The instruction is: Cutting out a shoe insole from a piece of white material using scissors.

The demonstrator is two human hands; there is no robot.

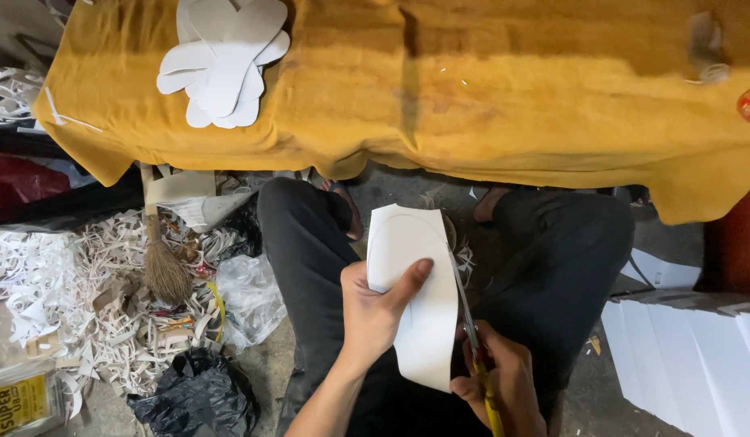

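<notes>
My left hand (373, 311) pinches a white card sheet (414, 295) over my lap, thumb pressed on its face; my right hand (500, 380) is closed around yellow-handled scissors (470, 328), blades along the sheet's right edge; cut white shapes (223, 61) lie stacked on the yellow cloth (488, 97) ahead (paper scraps (83, 299) litter the floor, left).

L hand (375, 311) pinched shut w/ thumb up, R hand (500, 380) fisted (tight grip), both over lap.
</notes>
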